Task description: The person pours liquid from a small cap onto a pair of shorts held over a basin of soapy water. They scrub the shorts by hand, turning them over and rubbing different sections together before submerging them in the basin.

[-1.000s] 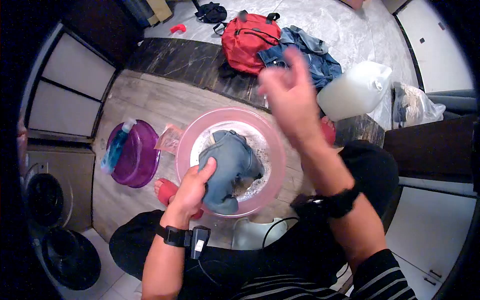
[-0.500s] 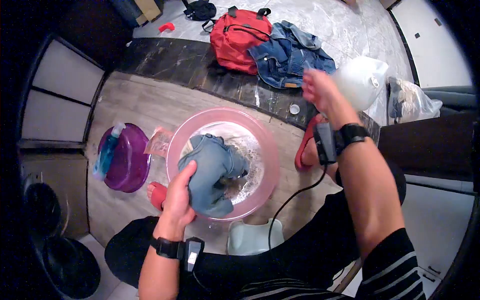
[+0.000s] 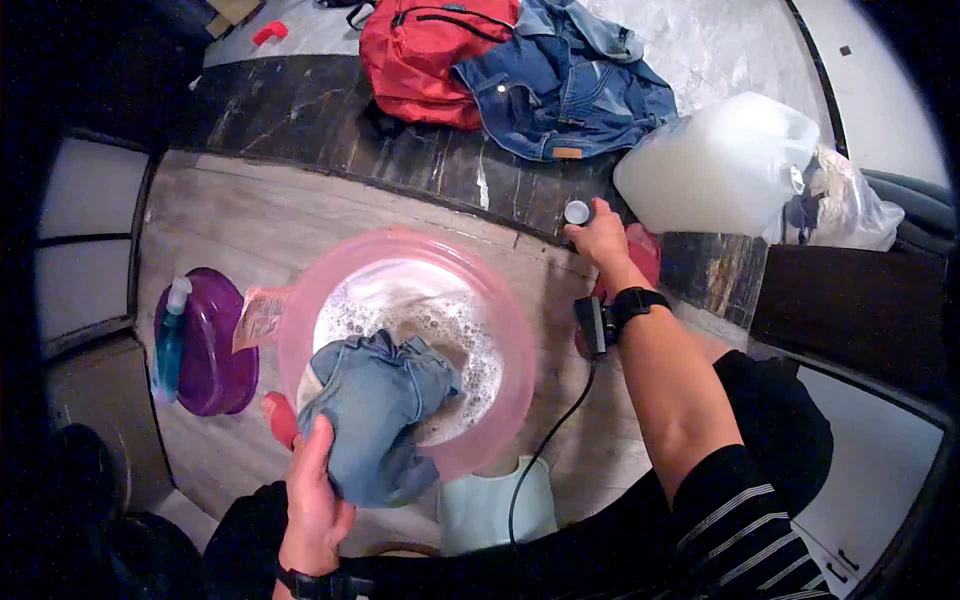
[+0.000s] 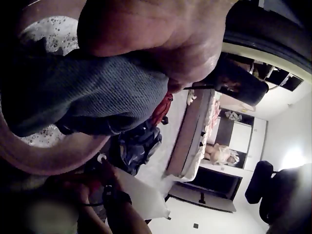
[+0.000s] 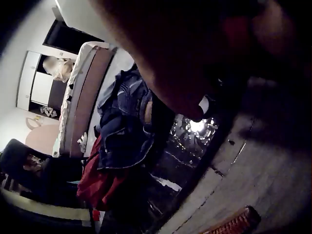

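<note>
Dropped my right grip (image 3: 598, 238) to white cap (image 3: 577, 211) on dark marble floor strip (image 3: 300, 110), far right; can't tell if closed. My left grip (image 3: 315, 500) clamped on jeans (image 3: 375, 400) at near rim of pink basin (image 3: 515, 320), wooden floor (image 3: 250, 210).

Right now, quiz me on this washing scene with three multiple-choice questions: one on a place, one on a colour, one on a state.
1. Where does the spray bottle lie?
A. in the purple bowl
B. on a shelf
C. on a chair

2. What colour is the basin holding the suds?
A. green
B. pink
C. white

3. What is the left hand doing?
A. hanging free
B. gripping the denim garment
C. pressing flat on the floor

Answers:
1. A, the bottle rests inside the purple bowl.
2. B, its rim and wall are pink.
3. B, the fingers curl round the denim at the basin's edge.
</note>
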Demonstrator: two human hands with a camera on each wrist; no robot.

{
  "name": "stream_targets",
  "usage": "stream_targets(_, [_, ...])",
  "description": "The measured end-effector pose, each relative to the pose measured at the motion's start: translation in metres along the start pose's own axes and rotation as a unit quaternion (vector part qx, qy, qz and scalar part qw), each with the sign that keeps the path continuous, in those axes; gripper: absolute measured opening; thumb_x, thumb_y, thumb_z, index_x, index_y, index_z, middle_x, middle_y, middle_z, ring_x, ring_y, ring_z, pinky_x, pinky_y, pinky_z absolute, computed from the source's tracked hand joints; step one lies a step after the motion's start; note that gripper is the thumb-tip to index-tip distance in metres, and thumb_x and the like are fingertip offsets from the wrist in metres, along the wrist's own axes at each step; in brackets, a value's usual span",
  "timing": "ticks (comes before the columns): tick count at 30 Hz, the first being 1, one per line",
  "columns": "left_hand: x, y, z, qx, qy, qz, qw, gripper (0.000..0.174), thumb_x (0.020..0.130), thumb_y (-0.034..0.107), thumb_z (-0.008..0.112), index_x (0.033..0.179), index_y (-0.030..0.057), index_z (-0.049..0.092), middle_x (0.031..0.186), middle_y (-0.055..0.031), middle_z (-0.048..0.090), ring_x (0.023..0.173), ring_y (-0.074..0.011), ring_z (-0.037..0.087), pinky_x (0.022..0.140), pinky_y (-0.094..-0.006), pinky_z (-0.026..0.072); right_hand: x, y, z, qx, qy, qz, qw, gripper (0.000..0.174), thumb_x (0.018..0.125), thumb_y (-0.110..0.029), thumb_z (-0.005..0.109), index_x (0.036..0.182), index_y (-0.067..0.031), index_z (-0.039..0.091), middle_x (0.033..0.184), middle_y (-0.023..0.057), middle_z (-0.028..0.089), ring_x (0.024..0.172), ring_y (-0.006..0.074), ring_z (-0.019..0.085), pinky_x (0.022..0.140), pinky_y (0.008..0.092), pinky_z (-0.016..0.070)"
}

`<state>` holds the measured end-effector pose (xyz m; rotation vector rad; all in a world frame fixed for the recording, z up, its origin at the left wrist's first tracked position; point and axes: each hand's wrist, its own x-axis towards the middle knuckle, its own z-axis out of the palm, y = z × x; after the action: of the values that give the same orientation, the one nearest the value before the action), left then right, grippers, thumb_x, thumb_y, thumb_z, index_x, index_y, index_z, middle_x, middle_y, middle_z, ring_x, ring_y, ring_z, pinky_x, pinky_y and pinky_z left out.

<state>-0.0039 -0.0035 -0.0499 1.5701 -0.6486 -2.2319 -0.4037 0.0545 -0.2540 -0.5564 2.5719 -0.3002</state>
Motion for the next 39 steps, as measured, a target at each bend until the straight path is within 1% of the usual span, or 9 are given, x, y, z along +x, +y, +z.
stream_targets(11, [0.008, -0.003, -0.004, -0.024, 0.033, 0.021, 0.999, 0.050, 0.099, 0.038, 0.040, 0.133, 0.0011, 0.045, 0.131, -0.0122, 0.054, 0.120, -0.0273, 0.052, 0.104, -0.0404, 0.0380, 0.016, 0.016, 0.037, -0.024, 0.059, -0.084, 0.994, 0.053, 0.077, -0.023, 0.072, 0.125, -0.0098, 0.053, 0.113, 0.0214, 0.056, 0.106, 0.0398, 0.056, 0.088, 0.0453, 0.0467])
stream_targets(13, [0.007, 0.001, 0.002, -0.028, 0.028, 0.016, 0.999, 0.050, 0.099, 0.038, 0.040, 0.132, 0.0001, 0.045, 0.131, -0.0123, 0.054, 0.120, -0.0276, 0.052, 0.104, -0.0406, 0.0378, 0.013, 0.015, 0.033, -0.029, 0.048, -0.084, 0.995, 0.052, 0.076, -0.025, 0.072, 0.121, -0.0049, 0.055, 0.112, 0.0225, 0.058, 0.107, 0.0380, 0.056, 0.089, 0.0436, 0.0468])
stream_targets(16, [0.006, 0.001, -0.004, -0.010, 0.008, 0.016, 1.000, 0.050, 0.099, 0.037, 0.042, 0.135, 0.0026, 0.041, 0.132, -0.0121, 0.052, 0.120, -0.0284, 0.052, 0.104, -0.0411, 0.0376, 0.008, 0.007, 0.025, -0.013, 0.042, -0.089, 0.995, 0.052, 0.074, -0.029, 0.072, 0.114, 0.0002, 0.057, 0.109, 0.0235, 0.062, 0.104, 0.0360, 0.060, 0.089, 0.0408, 0.0479])
stream_targets(21, [-0.008, 0.007, 0.006, -0.026, -0.015, 0.057, 0.998, 0.052, 0.097, 0.036, 0.047, 0.140, 0.0095, 0.033, 0.134, -0.0114, 0.049, 0.117, -0.0291, 0.053, 0.103, -0.0425, 0.0387, -0.009, -0.043, -0.017, 0.028, 0.021, -0.180, 0.983, 0.047, 0.074, -0.028, 0.071, 0.112, -0.0034, 0.058, 0.102, 0.0234, 0.065, 0.097, 0.0378, 0.063, 0.084, 0.0424, 0.0501])
stream_targets(27, [-0.027, 0.005, -0.001, -0.133, -0.084, 0.036, 0.987, 0.055, 0.098, 0.037, 0.043, 0.138, 0.0000, 0.037, 0.136, -0.0141, 0.048, 0.123, -0.0266, 0.049, 0.104, -0.0411, 0.0391, -0.086, -0.136, -0.099, 0.084, -0.011, -0.373, 0.924, 0.044, 0.074, -0.025, 0.071, 0.110, -0.0032, 0.060, 0.101, 0.0202, 0.066, 0.093, 0.0333, 0.065, 0.083, 0.0383, 0.0510])
stream_targets(31, [-0.041, 0.004, -0.002, -0.163, -0.118, 0.066, 0.977, 0.052, 0.098, 0.037, 0.040, 0.137, 0.0008, 0.039, 0.133, -0.0138, 0.050, 0.120, -0.0258, 0.051, 0.102, -0.0412, 0.0407, -0.177, -0.181, -0.141, 0.125, -0.097, -0.437, 0.885, 0.046, 0.074, -0.023, 0.072, 0.113, -0.0031, 0.058, 0.095, 0.0099, 0.065, 0.083, 0.0180, 0.063, 0.077, 0.0290, 0.0502])
stream_targets(33, [-0.045, 0.004, -0.004, -0.168, -0.128, 0.076, 0.974, 0.051, 0.098, 0.036, 0.040, 0.135, 0.0008, 0.041, 0.130, -0.0134, 0.053, 0.116, -0.0249, 0.054, 0.100, -0.0404, 0.0432, -0.214, -0.189, -0.149, 0.078, -0.058, -0.552, 0.828, 0.042, 0.074, -0.019, 0.072, 0.111, -0.0035, 0.059, 0.095, 0.0087, 0.063, 0.082, 0.0168, 0.061, 0.075, 0.0286, 0.0501])
stream_targets(37, [-0.046, -0.001, -0.015, -0.180, -0.175, 0.079, 0.965, 0.047, 0.098, 0.035, 0.040, 0.131, 0.0015, 0.046, 0.121, -0.0115, 0.059, 0.107, -0.0222, 0.059, 0.092, -0.0371, 0.0481, -0.275, -0.199, -0.146, 0.058, -0.093, -0.664, 0.740, 0.040, 0.069, -0.012, 0.074, 0.106, -0.0048, 0.060, 0.095, 0.0107, 0.061, 0.082, 0.0255, 0.062, 0.073, 0.0328, 0.0511])
stream_targets(39, [-0.050, -0.001, -0.018, -0.182, -0.177, 0.079, 0.964, 0.045, 0.098, 0.034, 0.040, 0.128, 0.0022, 0.048, 0.117, -0.0104, 0.060, 0.104, -0.0208, 0.060, 0.090, -0.0353, 0.0493, -0.299, -0.202, -0.143, 0.034, -0.076, -0.688, 0.721, 0.040, 0.068, -0.011, 0.073, 0.105, -0.0059, 0.061, 0.095, 0.0109, 0.060, 0.083, 0.0281, 0.062, 0.071, 0.0348, 0.0514])
